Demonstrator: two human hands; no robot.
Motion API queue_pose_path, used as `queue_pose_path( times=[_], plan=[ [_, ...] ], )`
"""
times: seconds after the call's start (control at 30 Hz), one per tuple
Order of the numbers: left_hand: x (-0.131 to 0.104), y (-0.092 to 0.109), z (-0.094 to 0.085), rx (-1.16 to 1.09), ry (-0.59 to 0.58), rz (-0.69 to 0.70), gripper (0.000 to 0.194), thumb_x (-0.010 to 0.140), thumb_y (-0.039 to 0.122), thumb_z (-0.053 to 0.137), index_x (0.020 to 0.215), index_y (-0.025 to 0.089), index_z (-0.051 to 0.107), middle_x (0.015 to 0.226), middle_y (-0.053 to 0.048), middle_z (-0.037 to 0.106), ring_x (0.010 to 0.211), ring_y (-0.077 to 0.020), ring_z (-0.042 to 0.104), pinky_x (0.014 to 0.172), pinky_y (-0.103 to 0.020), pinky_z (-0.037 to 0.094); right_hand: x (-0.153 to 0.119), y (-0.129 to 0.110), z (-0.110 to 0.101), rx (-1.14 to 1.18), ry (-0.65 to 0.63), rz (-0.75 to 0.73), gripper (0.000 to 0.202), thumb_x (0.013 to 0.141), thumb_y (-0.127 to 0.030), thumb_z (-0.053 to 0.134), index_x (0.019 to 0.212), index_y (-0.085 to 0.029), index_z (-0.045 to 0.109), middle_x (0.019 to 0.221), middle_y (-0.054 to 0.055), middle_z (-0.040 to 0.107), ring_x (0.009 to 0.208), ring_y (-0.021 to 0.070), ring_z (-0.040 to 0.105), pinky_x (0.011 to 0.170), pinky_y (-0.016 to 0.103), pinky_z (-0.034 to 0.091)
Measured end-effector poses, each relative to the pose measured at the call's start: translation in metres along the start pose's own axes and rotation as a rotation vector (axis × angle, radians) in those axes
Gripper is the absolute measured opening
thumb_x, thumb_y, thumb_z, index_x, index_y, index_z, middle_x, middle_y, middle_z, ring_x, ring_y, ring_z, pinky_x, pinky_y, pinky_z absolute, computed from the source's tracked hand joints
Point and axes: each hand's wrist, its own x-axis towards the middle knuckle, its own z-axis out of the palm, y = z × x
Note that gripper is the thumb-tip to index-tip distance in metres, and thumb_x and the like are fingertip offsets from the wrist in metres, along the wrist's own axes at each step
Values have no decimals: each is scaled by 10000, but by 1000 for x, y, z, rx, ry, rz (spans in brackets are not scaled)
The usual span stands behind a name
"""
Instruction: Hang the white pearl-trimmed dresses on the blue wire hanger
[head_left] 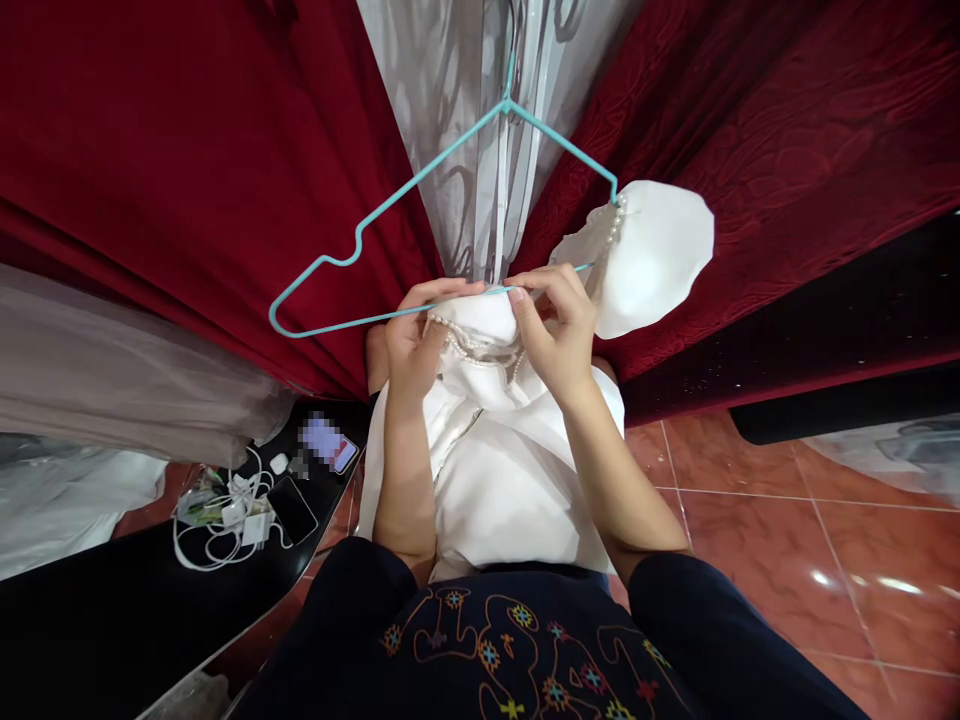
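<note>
A turquoise hanger (pixel 431 160) hangs tilted in front of me. White fabric of a dress (pixel 517 480) spreads over my lap, with rows of pearl trim (pixel 480 352) at its upper edge. My left hand (pixel 418 335) is closed on this edge by the hanger's lower bar, thumb in front and fingers behind. My right hand (pixel 559 325) pinches the cloth against the same bar, thumb and index finger together. To its right, a puffed white sleeve (pixel 660 258) with a pearl edge hangs on the hanger's right end. The fabric partly hides my fingertips.
Red curtains (pixel 187 130) hang on both sides, with sheer white cloth (pixel 442 100) between them. On the left, a black bench (pixel 97 610) carries a lit phone (pixel 328 444), a dark phone (pixel 292 510) and tangled white cables (pixel 225 545). Reddish floor tiles (pixel 750 530) show at right.
</note>
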Motion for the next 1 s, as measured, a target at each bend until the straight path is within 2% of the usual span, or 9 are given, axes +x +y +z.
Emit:
queue_pose_path(
  times=[0.1, 0.2, 0.3, 0.4, 0.5, 0.6, 0.73, 0.9, 1.0],
  plan=[
    [-3, 0, 22, -3, 152, 45, 336, 1022, 590, 654, 1072, 258, 684, 1017, -62, 813, 1080, -277, 810, 1031, -439, 627, -1, -7, -6, -21, 24, -16, 268, 1064, -454, 617, 1056, -246, 787, 1008, 43, 717, 872, 148, 655, 640, 303, 495],
    [-2, -2, 27, 0, 253, 107, 292, 1020, 555, 643, 1058, 265, 643, 949, -27, 743, 974, -250, 801, 960, -408, 627, 1, -10, -15, -91, 256, -109, 245, 1057, -417, 620, 1032, -252, 799, 994, 58, 697, 913, 179, 672, 682, 344, 542],
    [1, 0, 26, -16, 291, 136, 199, 1016, 460, 637, 1026, 261, 629, 910, -10, 679, 902, -222, 780, 895, -370, 615, 10, 1, -30, -246, 442, -202, 268, 1007, -422, 709, 1213, -271, 789, 1154, 106, 705, 1140, 264, 677, 973, 503, 593],
    [3, 4, 24, 8, 312, 106, 147, 1015, 410, 608, 1012, 263, 610, 856, 1, 636, 849, -206, 752, 872, -356, 610, 26, 23, -44, -335, 362, -212, 495, 950, -416, 783, 1410, -247, 709, 1361, 148, 710, 1324, 331, 644, 1189, 596, 502],
    [3, 6, 22, 28, 331, 127, 153, 1021, 419, 602, 1008, 267, 595, 874, -6, 618, 842, -204, 726, 893, -369, 614, 45, 41, -57, -234, 264, -129, 281, 1000, -259, 660, 1241, -197, 788, 1172, 114, 802, 1071, 241, 745, 999, 458, 598],
    [5, 4, 17, 26, 306, 161, 178, 1029, 444, 600, 1012, 267, 597, 914, -17, 623, 867, -214, 733, 896, -381, 620, 66, 49, -70, -204, 296, -45, 288, 974, -107, 569, 1063, -156, 839, 984, 87, 823, 839, 169, 735, 782, 330, 559],
    [6, 0, 12, 12, 278, 171, 206, 1031, 477, 610, 1018, 271, 603, 893, -12, 622, 862, -221, 754, 889, -385, 618, 81, 63, -95, -179, 430, -53, 288, 914, -25, 585, 973, -140, 843, 912, 87, 804, 837, 177, 734, 782, 319, 537],
    [7, -3, 12, 39, 271, 130, 280, 1013, 549, 632, 1023, 272, 599, 904, -18, 637, 909, -230, 770, 907, -382, 620, 40, 89, -115, -106, 532, 58, 136, 988, -227, 705, 889, -259, 792, 867, 55, 729, 814, 189, 648, 826, 373, 527],
    [8, -6, 16, 27, 286, 110, 302, 1002, 569, 646, 1010, 271, 599, 902, -20, 645, 941, -233, 770, 941, -382, 619, 2, 81, -110, -53, 568, 70, 191, 974, -437, 757, 853, -290, 771, 822, 46, 690, 771, 199, 608, 770, 399, 513]
  ],
)
